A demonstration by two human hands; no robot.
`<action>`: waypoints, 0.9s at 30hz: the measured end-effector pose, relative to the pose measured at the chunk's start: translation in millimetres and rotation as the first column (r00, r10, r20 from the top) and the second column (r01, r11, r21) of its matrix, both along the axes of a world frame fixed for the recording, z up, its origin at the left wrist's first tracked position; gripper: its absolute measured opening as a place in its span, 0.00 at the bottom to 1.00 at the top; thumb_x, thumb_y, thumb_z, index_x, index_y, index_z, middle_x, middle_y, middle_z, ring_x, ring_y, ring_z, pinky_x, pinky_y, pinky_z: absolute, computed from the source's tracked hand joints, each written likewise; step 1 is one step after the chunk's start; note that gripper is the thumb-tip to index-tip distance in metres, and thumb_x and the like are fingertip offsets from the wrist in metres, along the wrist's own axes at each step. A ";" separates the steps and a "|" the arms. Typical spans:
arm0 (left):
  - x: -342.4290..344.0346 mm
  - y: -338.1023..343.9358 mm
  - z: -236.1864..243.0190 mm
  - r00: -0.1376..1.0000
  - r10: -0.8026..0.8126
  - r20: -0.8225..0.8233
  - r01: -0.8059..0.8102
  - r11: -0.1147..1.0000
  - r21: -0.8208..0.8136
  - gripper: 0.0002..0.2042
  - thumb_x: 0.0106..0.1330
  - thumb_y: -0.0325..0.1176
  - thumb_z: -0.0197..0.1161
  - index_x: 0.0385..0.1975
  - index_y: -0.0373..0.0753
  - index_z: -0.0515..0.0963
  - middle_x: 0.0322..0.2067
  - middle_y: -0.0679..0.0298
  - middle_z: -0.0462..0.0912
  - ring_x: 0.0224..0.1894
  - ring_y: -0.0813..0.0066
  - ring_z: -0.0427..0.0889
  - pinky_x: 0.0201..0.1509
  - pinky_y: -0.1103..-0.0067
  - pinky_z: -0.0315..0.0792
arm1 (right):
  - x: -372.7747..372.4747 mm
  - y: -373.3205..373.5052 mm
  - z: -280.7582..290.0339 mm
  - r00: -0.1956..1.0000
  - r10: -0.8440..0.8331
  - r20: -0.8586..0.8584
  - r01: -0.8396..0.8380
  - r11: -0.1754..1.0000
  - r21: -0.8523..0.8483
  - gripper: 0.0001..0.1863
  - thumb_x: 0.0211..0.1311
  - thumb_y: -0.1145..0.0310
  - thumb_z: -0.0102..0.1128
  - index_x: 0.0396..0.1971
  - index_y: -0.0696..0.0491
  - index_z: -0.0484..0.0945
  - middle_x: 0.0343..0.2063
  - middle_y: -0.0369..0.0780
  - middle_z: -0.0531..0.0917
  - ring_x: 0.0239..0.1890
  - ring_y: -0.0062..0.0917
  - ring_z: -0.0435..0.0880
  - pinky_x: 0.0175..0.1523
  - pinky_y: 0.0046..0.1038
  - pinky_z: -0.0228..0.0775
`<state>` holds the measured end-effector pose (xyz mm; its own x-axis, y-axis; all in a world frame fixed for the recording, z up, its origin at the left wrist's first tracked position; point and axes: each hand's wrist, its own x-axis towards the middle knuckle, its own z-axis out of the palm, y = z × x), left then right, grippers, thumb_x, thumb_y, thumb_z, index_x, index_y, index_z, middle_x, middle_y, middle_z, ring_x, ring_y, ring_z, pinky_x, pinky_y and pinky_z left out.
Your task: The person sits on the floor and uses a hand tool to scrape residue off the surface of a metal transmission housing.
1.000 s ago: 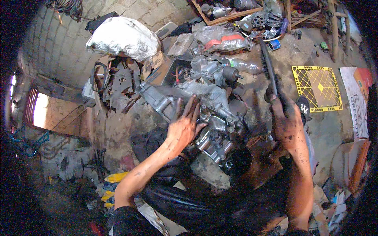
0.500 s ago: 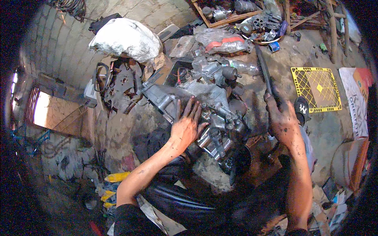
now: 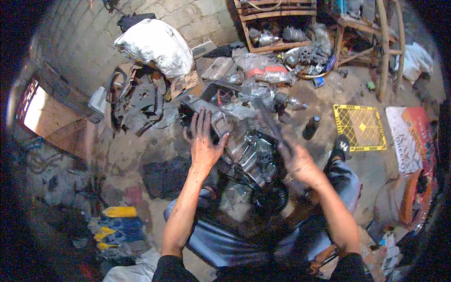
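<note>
A greasy grey metal casting (image 3: pixel 246 155), like an engine or gearbox housing, stands tilted on the floor between my legs. My left hand (image 3: pixel 205 143) rests on its left upper part, fingers spread over the rim of a dark opening and thumb out to the side. In my right hand (image 3: pixel 298 162), at the casting's right side, is a long dark bar-like tool (image 3: pixel 268 117). It slants up and left across the casting, smeared by motion, so its exact kind does not show. My right fingers wrap round its lower end.
Metal parts and a black tray (image 3: pixel 213 91) lie beyond the casting. A dark bottle-shaped object (image 3: pixel 311 128) stands right of it, near my shoe (image 3: pixel 342 143) and a yellow crate (image 3: pixel 359 108). A white sack (image 3: pixel 157 49) sits by the wall, a wooden rack (image 3: pixel 277 48) farther back.
The tool has swung from upright at the right to leftward over the casting, with my right hand moving left and down. My left hand has shifted left along the casting. The view has moved.
</note>
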<state>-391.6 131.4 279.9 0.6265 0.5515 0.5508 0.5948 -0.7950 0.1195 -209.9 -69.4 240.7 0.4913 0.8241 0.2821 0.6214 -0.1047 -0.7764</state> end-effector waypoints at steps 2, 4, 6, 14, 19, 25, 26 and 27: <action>-1.7 13.1 -7.5 0.999 -0.033 0.040 0.032 0.999 0.014 0.33 0.50 0.47 0.66 0.56 0.39 0.67 0.64 0.59 0.59 0.65 0.56 0.55 0.64 0.52 0.43 | -40.9 9.8 6.7 0.991 0.074 -0.112 -0.094 0.979 -0.181 0.21 0.65 0.67 0.49 0.56 0.59 0.67 0.43 0.54 0.79 0.49 0.42 0.78 0.55 0.34 0.68; -1.7 20.2 -5.6 0.999 -0.041 0.011 0.041 0.999 -0.003 0.32 0.51 0.47 0.66 0.56 0.40 0.68 0.64 0.59 0.60 0.65 0.56 0.55 0.64 0.52 0.44 | -77.5 24.4 -4.5 0.966 0.124 -0.227 -0.169 0.968 -0.188 0.22 0.64 0.71 0.47 0.57 0.60 0.65 0.31 0.55 0.80 0.32 0.46 0.80 0.42 0.40 0.72; 8.6 19.6 -3.1 0.995 -0.089 -0.038 0.085 0.993 -0.086 0.31 0.54 0.48 0.65 0.58 0.45 0.67 0.63 0.58 0.62 0.66 0.54 0.54 0.65 0.53 0.44 | -86.3 49.5 -65.5 0.978 0.115 0.171 -0.118 0.993 0.003 0.23 0.56 0.77 0.50 0.52 0.69 0.63 0.23 0.53 0.78 0.25 0.46 0.77 0.35 0.41 0.71; -33.2 32.3 5.9 0.970 -0.243 -0.013 0.237 0.955 -0.176 0.37 0.51 0.46 0.68 0.62 0.46 0.62 0.64 0.59 0.59 0.68 0.55 0.51 0.67 0.54 0.44 | -158.4 64.6 4.6 0.938 -0.137 -0.318 0.107 0.988 -0.110 0.27 0.60 0.77 0.48 0.58 0.69 0.54 0.23 0.54 0.78 0.24 0.42 0.80 0.30 0.39 0.71; -33.5 37.3 7.6 0.958 -0.287 -0.007 0.281 0.944 -0.171 0.39 0.50 0.47 0.68 0.63 0.46 0.61 0.65 0.60 0.59 0.68 0.56 0.52 0.67 0.54 0.44 | -132.4 90.2 -6.0 0.975 -0.104 -0.195 0.118 0.991 0.065 0.16 0.65 0.75 0.42 0.52 0.61 0.64 0.23 0.53 0.75 0.22 0.40 0.76 0.28 0.39 0.67; -27.1 39.7 8.4 0.952 -0.305 0.022 0.303 0.928 -0.217 0.39 0.45 0.41 0.72 0.61 0.49 0.64 0.63 0.61 0.62 0.67 0.55 0.54 0.66 0.54 0.49 | -189.3 54.1 -37.2 0.964 -0.190 -0.187 0.210 0.973 0.096 0.20 0.65 0.72 0.48 0.55 0.60 0.63 0.19 0.45 0.72 0.21 0.28 0.73 0.27 0.32 0.67; -22.1 40.4 10.0 0.951 -0.305 0.049 0.309 0.929 -0.204 0.39 0.44 0.40 0.73 0.61 0.49 0.64 0.63 0.61 0.62 0.67 0.54 0.55 0.66 0.55 0.50 | -193.9 51.8 -48.8 0.978 -0.197 -0.074 0.206 0.968 0.147 0.24 0.64 0.72 0.51 0.59 0.61 0.60 0.18 0.45 0.72 0.20 0.28 0.73 0.27 0.31 0.67; -27.5 39.7 6.4 0.954 -0.297 0.046 0.300 0.930 -0.214 0.39 0.44 0.38 0.73 0.61 0.49 0.65 0.62 0.61 0.63 0.66 0.54 0.56 0.66 0.55 0.51 | -181.5 68.6 -32.4 0.971 -0.163 -0.176 0.194 0.965 0.176 0.25 0.61 0.75 0.51 0.58 0.62 0.59 0.18 0.47 0.73 0.19 0.32 0.75 0.26 0.33 0.68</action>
